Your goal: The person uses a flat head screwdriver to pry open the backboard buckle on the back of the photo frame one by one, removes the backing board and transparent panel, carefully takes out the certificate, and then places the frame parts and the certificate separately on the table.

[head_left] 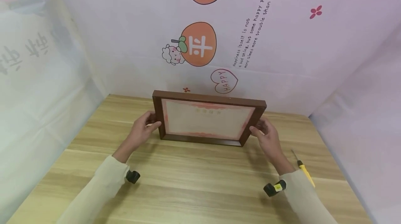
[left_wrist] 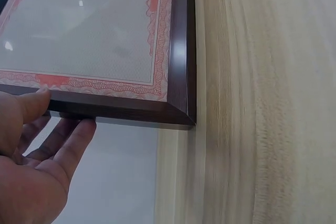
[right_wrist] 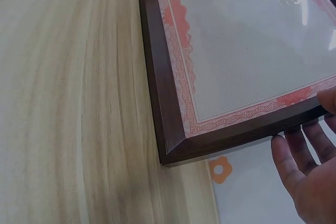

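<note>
A dark brown picture frame (head_left: 200,140) stands on its long lower edge near the back of the table, holding a pale sheet with a red ornamental border. My left hand (head_left: 141,132) grips its left side, thumb on the front and fingers behind. On the opposite side my right hand (head_left: 267,140) pinches the frame the same way. In the left wrist view, the left hand (left_wrist: 42,156) holds the frame's side (left_wrist: 105,106) near a lower corner. The right wrist view has the right hand (right_wrist: 310,166) on the other side of the frame (right_wrist: 236,135).
A yellow and black screwdriver (head_left: 305,172) lies on the wooden table (head_left: 188,189), beside the right forearm. Behind the frame rises a white printed backdrop (head_left: 275,78) with orange drawings and lettering. Pale sheets hang at the left and right of the table.
</note>
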{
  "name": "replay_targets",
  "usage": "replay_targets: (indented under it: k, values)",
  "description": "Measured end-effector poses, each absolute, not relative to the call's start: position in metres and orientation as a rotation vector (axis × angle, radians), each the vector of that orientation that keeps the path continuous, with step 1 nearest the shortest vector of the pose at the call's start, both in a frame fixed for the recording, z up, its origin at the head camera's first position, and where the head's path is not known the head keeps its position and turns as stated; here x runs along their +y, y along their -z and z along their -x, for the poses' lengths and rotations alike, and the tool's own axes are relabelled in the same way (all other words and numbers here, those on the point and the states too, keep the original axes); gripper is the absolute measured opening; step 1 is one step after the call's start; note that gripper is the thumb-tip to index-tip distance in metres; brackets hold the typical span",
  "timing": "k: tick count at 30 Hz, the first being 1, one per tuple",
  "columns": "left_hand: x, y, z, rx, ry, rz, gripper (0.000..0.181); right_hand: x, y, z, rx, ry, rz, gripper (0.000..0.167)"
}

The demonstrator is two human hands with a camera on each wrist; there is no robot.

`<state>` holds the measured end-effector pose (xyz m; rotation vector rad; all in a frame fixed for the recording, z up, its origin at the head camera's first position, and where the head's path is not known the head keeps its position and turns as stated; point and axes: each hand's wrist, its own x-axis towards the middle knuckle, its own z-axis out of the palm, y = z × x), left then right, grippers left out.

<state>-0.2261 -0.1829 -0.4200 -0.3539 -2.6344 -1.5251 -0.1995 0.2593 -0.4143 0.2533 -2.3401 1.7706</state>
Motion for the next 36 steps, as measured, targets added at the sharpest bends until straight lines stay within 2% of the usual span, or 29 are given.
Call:
replay_targets:
  k: [7,17,30,33,36]
  values:
    - [-0.186,0.419,0.22,-2.628,1.614,0.35,0.04,0.262,0.413,0.193,-2.269,-1.865,-0.304,0.039]
    - [-0.191,0.421,0.21,-2.598,1.809,0.415,0.061,0.265,0.41,0.186,-2.253,-1.97,-0.3,0.029]
    - [-0.179,0.42,0.203,-2.629,1.981,0.364,0.077,0.251,0.407,0.173,-2.444,-1.986,0.015,0.064]
    - [-0.176,0.421,0.202,-2.612,2.031,0.36,0.081,0.246,0.407,0.169,-2.416,-2.045,-0.004,0.066]
    - [-0.176,0.42,0.199,-2.623,2.061,0.308,0.084,0.243,0.407,0.167,-2.384,-2.101,0.003,0.059]
